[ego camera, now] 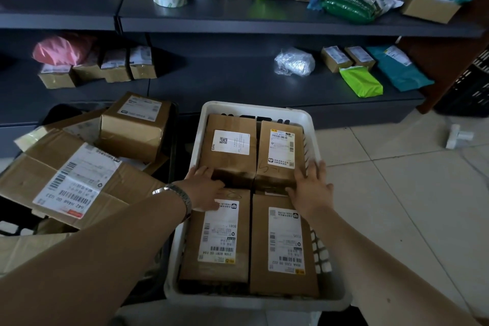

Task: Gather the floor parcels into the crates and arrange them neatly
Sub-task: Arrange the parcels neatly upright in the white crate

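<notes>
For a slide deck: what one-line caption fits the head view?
Left hand and right hand rest on four labelled cardboard parcels packed two-by-two in a white crate, stocked shelves behind.

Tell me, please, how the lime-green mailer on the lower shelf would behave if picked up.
The lime-green mailer would probably sag, since its creased film looks soft. Its glossy surface may feel slippery. Its flattish shape seems unlikely to roll.
</notes>
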### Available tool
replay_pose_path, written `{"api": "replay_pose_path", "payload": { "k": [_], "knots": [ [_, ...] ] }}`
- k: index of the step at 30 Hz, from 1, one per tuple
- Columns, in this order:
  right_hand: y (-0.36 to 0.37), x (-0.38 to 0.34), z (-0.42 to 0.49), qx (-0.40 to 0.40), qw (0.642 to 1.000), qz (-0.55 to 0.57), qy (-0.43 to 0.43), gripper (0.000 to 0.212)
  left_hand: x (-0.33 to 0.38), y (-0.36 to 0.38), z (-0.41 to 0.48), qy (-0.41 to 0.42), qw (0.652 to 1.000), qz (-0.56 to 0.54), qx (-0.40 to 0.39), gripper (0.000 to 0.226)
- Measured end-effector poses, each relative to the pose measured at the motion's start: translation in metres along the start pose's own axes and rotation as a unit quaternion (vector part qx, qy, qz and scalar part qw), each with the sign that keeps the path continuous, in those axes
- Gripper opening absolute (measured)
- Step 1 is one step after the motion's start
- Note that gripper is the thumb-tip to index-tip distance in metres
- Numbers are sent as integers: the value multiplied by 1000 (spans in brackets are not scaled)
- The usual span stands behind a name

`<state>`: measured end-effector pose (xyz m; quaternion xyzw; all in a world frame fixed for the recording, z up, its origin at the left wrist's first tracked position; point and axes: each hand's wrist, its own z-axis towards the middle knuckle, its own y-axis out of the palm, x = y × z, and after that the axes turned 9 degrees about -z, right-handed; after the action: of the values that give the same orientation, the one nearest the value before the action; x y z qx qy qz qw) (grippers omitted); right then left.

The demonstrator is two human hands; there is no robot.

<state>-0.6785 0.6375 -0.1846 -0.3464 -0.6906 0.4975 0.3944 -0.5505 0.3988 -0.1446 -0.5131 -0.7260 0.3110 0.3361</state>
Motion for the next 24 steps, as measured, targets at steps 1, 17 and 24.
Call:
{"api": "replay_pose_path", "payload": {
  "k": [1,17,24],
  "knots": [
    [-1,1,2,0,1000,2,0,72,-2,3,-2,1,1000,-2,-8,72],
    [-13,2,90,95,990,33,-97,38,-13,13,19,-43,998,-26,42,91],
    [-19,-11,95,55,993,11,-104,63,-10,9,23,-96,995,8,38,102]
  ]
}}
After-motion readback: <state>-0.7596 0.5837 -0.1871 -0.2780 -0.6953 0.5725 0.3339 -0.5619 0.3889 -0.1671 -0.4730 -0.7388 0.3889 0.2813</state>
